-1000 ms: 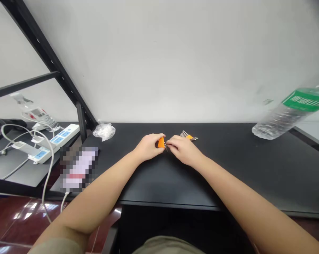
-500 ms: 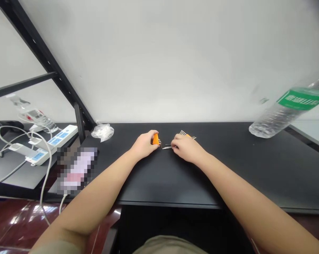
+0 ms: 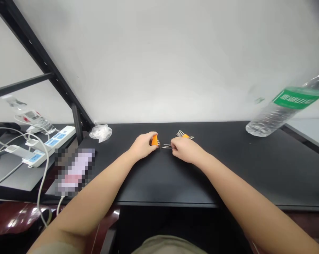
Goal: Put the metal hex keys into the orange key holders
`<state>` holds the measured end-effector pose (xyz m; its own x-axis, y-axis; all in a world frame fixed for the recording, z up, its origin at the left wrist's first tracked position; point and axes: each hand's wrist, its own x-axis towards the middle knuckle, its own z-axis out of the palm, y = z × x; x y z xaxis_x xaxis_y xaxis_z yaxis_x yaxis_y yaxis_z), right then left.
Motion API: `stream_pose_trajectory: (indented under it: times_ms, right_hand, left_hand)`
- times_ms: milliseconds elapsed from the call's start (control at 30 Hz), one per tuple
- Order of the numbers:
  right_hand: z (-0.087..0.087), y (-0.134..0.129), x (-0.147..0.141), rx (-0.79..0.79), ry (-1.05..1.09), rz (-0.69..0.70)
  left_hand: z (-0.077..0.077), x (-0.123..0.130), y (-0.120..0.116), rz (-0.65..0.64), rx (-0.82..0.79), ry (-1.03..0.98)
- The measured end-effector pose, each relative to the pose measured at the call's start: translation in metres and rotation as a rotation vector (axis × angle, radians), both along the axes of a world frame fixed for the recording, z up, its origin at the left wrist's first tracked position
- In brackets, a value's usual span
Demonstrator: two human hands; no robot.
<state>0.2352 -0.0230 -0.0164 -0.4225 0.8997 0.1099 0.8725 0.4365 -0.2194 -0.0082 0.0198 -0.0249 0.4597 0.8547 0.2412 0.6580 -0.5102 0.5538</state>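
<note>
Between its thumb and fingers, my left hand (image 3: 144, 145) grips an orange holder (image 3: 154, 140) with short metal pieces sticking out on its right side. My right hand (image 3: 185, 148) is closed on thin metal tools (image 3: 166, 146) whose tips point left toward the holder, with a small gap between. Just behind my right hand lies a second orange holder (image 3: 185, 135) with several thin metal pieces (image 3: 179, 133) fanned out from it. My right fingers partly hide the tools.
Crumpled clear plastic (image 3: 101, 132) lies at the black table's (image 3: 159, 187) back left. A blurred phone (image 3: 77, 171) with a cable is at the left edge, beside power strips (image 3: 49, 146) and a bottle (image 3: 33, 118). A large green-labelled bottle (image 3: 283, 106) stands at the right.
My right fingers have closed more tightly around the thin tools, and the tips now look slightly spread. The short metal pieces at the left holder have shifted a little. The view has moved slightly.
</note>
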Motion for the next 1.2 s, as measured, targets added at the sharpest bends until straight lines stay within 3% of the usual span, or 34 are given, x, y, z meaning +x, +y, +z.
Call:
stream_pose_trajectory:
  times_ms: [267,567,767,900,1067,1200]
  right_hand:
    - [-0.002,0.007,0.002,0.191,0.335,0.139]
    - [-0.005,0.007,-0.001,0.222,0.379,0.198]
    - [-0.002,0.001,-0.014,0.155,0.473,0.246]
    - [-0.004,0.006,-0.004,0.169,0.335,0.120]
    - [-0.009,0.012,0.004,0.081,0.044,0.149]
    - [-0.005,0.006,-0.007,0.077,-0.119,0.077]
  left_hand:
    - [0.005,0.003,-0.006,-0.035,-0.008,-0.026]
    - [0.005,0.004,-0.007,-0.072,-0.022,-0.015]
    - [0.011,0.010,-0.013,-0.118,0.083,0.070]
    - [0.009,0.007,-0.010,-0.058,0.069,0.057]
    - [0.003,0.003,-0.005,-0.033,0.043,0.070]
    - [0.001,0.003,-0.005,-0.029,0.054,0.099]
